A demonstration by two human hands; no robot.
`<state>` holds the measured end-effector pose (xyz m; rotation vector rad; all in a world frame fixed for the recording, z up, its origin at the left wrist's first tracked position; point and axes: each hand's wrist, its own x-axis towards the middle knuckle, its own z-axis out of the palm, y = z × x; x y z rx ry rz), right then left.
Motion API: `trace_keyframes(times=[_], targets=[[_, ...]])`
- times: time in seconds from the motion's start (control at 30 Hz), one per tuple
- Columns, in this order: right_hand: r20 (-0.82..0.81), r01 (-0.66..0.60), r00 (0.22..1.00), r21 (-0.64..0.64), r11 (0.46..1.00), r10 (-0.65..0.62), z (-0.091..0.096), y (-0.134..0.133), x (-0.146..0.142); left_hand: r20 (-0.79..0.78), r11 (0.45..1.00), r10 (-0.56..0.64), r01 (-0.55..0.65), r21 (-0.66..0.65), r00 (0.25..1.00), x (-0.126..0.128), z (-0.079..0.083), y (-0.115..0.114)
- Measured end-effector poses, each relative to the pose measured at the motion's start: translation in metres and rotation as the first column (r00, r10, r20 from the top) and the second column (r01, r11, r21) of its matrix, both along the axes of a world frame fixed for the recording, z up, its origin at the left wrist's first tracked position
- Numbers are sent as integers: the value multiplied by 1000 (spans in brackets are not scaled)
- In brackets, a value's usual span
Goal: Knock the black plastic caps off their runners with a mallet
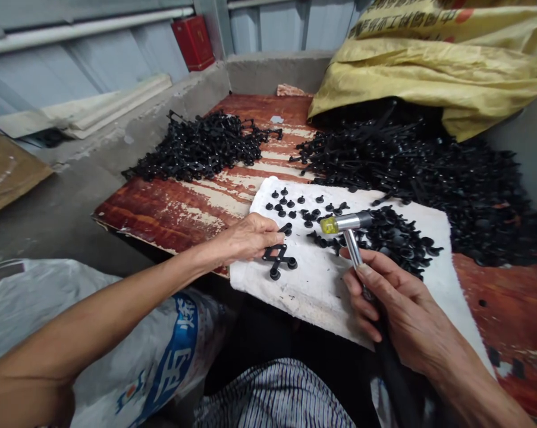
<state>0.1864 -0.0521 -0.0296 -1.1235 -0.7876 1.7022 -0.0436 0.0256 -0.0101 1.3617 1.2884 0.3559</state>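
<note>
Linkage pinched in left fingers, hammer gripped in right

Left hand [257,236]: thumb and fingers pinch the black linkage [279,259], which is over the cloth [313,291] just beside the fingertips. Some bars are hidden there, so exact contact cannot be told. Right hand [393,291]: fingers wrapped around the hammer [352,246], thumb along the shaft, head [346,222] beyond the fingertips.

Handling, as judged: linkage light, bars stiff, pivots likely to fold, surface somewhat slippery, thin joints the weakest point. Best hold is a pinch on the crossed bars, clear of the round ends. Hammer probably heaviest at the head, rigid and sturdy; hold by the handle, below the head.

Orientation: the linkage's long axis runs from a round end just beyond the left fingertips to two round ends nearer the wearer. The hammer's shaft slants away and leftward from the right fingers; its head lies crosswise, yellow tip [328,224] toward the left fingers.

Surroundings: loose pegs [402,238] lie beyond the right fingers, some between both hands; a black heap [206,145] lies well beyond the left fingers
</note>
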Motion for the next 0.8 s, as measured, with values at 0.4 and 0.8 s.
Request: trace_keyframes(times=[0.4,0.8], targets=[[11,-11,1000,8,1000,11,-2,0,1,-62,999,32,-31,13,998,5,8,-2],[155,-38,987,27,999,33,1,0,-1,-216,986,-37,71,152,976,7,11,0]])
